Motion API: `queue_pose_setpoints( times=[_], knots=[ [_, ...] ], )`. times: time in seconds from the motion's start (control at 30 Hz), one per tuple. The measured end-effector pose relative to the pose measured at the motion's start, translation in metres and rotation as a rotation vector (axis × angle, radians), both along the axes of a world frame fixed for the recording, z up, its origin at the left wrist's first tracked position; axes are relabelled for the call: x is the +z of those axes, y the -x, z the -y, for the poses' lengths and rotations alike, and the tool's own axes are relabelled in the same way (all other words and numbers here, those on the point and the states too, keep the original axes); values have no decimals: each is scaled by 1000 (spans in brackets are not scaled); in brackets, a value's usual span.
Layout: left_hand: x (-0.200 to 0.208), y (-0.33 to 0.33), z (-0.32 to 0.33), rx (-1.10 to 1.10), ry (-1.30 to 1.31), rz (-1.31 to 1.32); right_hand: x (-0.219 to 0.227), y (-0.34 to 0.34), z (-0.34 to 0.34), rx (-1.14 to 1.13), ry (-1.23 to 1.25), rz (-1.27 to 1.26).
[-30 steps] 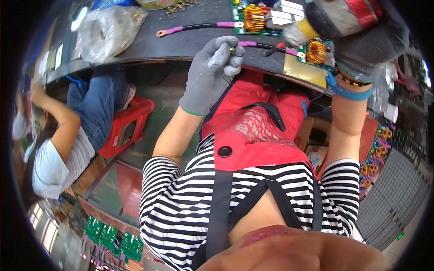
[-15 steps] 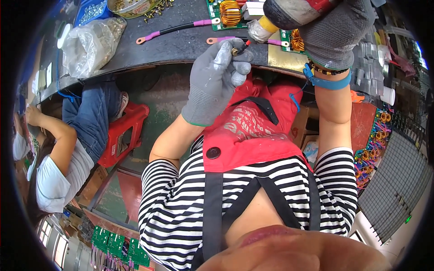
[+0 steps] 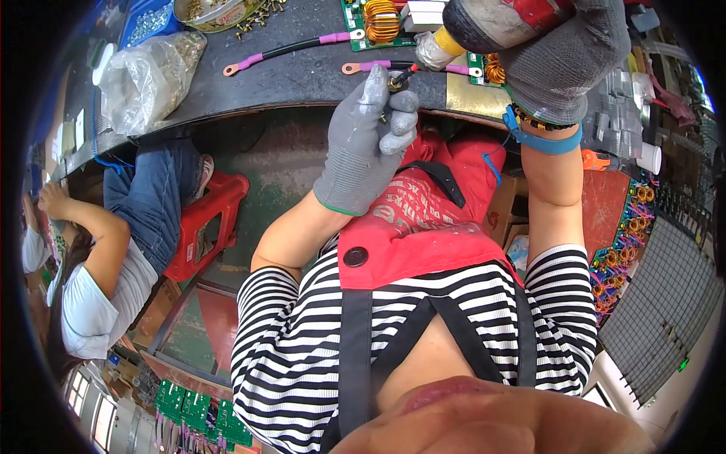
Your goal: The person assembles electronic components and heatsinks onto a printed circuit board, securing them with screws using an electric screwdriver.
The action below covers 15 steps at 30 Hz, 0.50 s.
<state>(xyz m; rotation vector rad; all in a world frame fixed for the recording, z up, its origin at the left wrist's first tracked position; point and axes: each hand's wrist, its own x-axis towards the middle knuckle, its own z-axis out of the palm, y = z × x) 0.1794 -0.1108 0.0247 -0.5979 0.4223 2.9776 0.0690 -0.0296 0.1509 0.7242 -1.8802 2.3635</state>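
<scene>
My right hand, in a grey knit glove, is wrapped round a power screwdriver with a dark and red body, a yellow collar and a taped white nose. Its bit, banded red, points left and down toward my left hand. That gloved hand is closed, thumb and fingers pinching a small brass screw at the bit's tip. Just beyond lies a black cable with purple sleeves and ring lugs, partly behind the bit. A second such cable reaches a green circuit board with a copper coil.
A clear bag of small parts sits at the bench's left, near a blue tray and a round tin with brass screws beside it. Another person sits at left by a red stool. Wired coils lie at right.
My left hand has shifted slightly down and right, its fingers curling further and the thumb rising upright. My right hand and the screwdriver have stayed nearly in place.
</scene>
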Motion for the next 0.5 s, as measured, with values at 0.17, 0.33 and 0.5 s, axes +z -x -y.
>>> queue_pose_setpoints(
  times=[0.17,0.33,0.5],
  knots=[
    [-8,0,-5,-32,280,-100,2,-2,1,-39,22,52],
    [-13,14,7,73,660,-28,-2,6,-1,-59,30,61],
    [-48,40,83,373,1741,-37,-12,19,-1,-95,28,48]
  ],
)
